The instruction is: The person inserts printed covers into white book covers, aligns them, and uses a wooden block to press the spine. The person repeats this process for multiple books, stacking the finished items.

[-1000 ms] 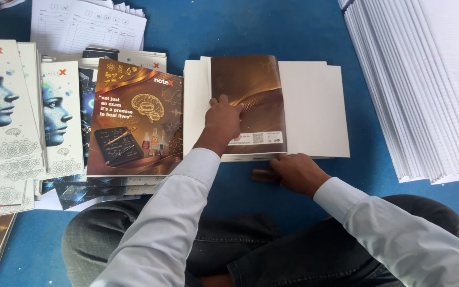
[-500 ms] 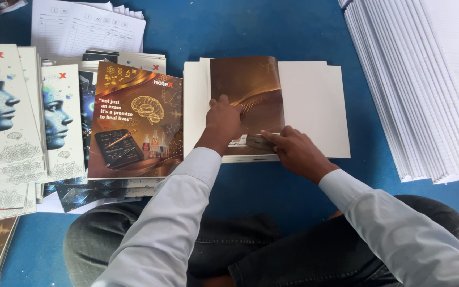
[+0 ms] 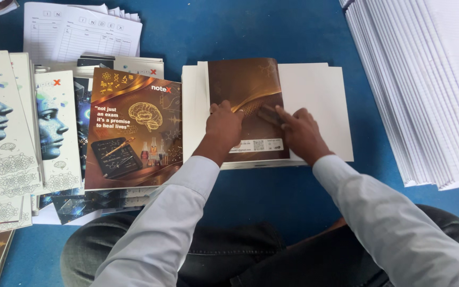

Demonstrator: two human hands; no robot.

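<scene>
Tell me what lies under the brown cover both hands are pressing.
Under the brown cover sits a white stack of pages, showing at both sides and the near edge. The left hand and right hand hide part of the cover; the page beneath is covered.

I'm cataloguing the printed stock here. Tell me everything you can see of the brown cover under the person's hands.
The brown cover is a glossy, card-like sheet, dark brown with a golden wave across it and a pale strip of small print near its lower edge. It lies flat, upright in the view, on a stack of white sheets on the blue surface. The left hand and right hand both press on its lower half.
</scene>
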